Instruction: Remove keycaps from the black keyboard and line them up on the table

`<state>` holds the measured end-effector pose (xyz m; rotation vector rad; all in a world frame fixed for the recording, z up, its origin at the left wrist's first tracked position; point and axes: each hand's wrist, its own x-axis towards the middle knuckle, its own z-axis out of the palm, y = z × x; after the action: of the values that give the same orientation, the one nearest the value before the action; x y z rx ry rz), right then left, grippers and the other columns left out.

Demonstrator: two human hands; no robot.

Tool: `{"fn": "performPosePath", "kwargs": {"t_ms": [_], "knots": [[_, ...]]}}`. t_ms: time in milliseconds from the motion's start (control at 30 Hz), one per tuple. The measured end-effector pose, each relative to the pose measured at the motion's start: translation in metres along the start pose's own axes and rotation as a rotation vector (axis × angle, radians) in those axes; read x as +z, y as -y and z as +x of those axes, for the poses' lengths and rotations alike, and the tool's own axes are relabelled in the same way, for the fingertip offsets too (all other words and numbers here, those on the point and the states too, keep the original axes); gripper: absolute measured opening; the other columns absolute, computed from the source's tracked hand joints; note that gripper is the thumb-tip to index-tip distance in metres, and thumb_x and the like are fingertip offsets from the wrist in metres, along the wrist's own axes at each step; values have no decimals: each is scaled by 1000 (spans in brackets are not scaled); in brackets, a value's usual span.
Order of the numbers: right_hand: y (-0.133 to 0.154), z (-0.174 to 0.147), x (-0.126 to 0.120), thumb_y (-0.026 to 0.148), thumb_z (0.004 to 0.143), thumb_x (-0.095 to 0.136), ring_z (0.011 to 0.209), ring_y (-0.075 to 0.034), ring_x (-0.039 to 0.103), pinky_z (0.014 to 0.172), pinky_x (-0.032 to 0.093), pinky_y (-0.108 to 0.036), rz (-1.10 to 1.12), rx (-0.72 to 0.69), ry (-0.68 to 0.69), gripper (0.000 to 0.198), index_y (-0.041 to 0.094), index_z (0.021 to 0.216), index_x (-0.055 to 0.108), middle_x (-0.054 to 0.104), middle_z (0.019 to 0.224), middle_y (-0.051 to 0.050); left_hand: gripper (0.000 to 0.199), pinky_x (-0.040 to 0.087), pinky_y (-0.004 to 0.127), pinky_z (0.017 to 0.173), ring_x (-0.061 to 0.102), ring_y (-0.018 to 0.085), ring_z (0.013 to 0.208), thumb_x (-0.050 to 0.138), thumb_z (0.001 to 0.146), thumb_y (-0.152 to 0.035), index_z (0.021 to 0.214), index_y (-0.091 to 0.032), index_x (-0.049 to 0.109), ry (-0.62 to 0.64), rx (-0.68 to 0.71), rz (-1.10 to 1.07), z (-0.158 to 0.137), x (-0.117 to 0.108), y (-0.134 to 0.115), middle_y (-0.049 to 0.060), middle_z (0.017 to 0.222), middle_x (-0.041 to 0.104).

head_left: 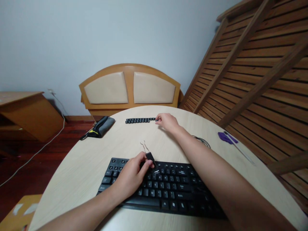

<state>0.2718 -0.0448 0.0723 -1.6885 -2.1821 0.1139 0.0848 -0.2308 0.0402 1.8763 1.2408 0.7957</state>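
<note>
A black keyboard [179, 187] lies across the near part of the table, with some keycaps gone from its upper left rows. Over it, my left hand [131, 175] is closed around a keycap puller [150, 156] with a black body and thin wire loops pointing away from me. Farther off, my right hand [168, 122] reaches to the right end of two rows of loose black keycaps [137, 121]. Its thumb and fingertips pinch a small dark keycap [157, 120], partly hidden by the fingers, at or just above the tabletop.
A folded black, grey and yellow cloth item [101, 127] lies at the table's left edge. Coiled black cable [203, 141] sits beyond my right forearm. Farther right are a purple item [225, 137] and a thin pale stick [240, 150]. Wooden slats [260, 70] lean at the right.
</note>
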Motion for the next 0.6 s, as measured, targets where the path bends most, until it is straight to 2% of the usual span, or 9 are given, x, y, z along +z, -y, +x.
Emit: {"fn": "performPosePath", "kwargs": {"t_ms": [133,333,600], "knots": [[7,13,20,29,85,68,93,-20,64,79,48,-33,-43,19,36,17,22,101,68,70,98,-4,23,45,34,79,63,22,82,45,98,-34,87,-19,60,5,-14,-4,0,0,0,4,86,69],[10,14,47,34,94,57,100,-21,62,88,51,-43,-52,24,54,27,16,114,61,63,114,-8,23,45,34,78,63,22,83,44,98,-34,88,-19,60,5,-14,-6,1,1,2,5,87,69],[7,13,67,20,96,47,106,-22,62,84,47,-32,-40,77,-33,28,27,118,62,68,115,-6,24,45,35,79,63,22,82,44,98,-35,86,-19,59,10,-23,0,0,1,2,5,86,69]]}}
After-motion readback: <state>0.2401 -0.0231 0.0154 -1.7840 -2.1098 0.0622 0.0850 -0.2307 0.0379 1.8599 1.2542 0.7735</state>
